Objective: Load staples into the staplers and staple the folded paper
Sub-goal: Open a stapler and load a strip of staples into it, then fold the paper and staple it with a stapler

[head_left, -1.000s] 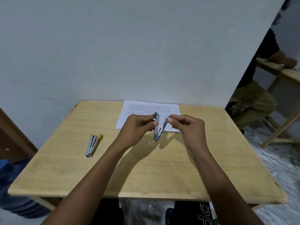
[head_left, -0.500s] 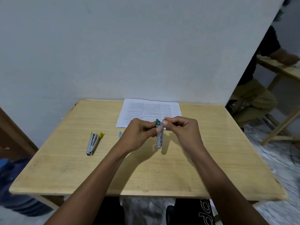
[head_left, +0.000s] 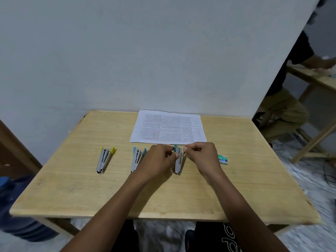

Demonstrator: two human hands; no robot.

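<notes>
The person appears to be at the loading step with the third of three small metal staplers: the teal-tipped stapler point(head_left: 178, 160) stands or lies just in front of the printed paper sheet point(head_left: 168, 128), its nose toward the person, and both hands are closed in on its far end. The left hand point(head_left: 157, 159) has its fingers curled in, the thumb and forefinger pinching the stapler's left side near the teal cap. The right hand point(head_left: 201, 156) is likewise curled, its fingertips pinched together at the upper right edge of the stapler; whether they hold a strip of staples or the pusher rod is too small to tell. Neither hand is spread open; both are in a tight fingertip grip on or at the tool. To the left, a blue-tipped stapler point(head_left: 137, 159) lies partly behind the left hand, and a yellow-tipped stapler point(head_left: 105, 159) lies well apart further left, both on the wooden table point(head_left: 254, 179). A small green staple box point(head_left: 223, 158) sits just beside the right hand's far side. The paper looks flat and unstapled, so stapling seems not yet begun. The next move likely calls for steadying the stapler body with the left hand while the right seats the staples or closes the magazine squarely, without letting the narrow tool twist between the fingers.
</notes>
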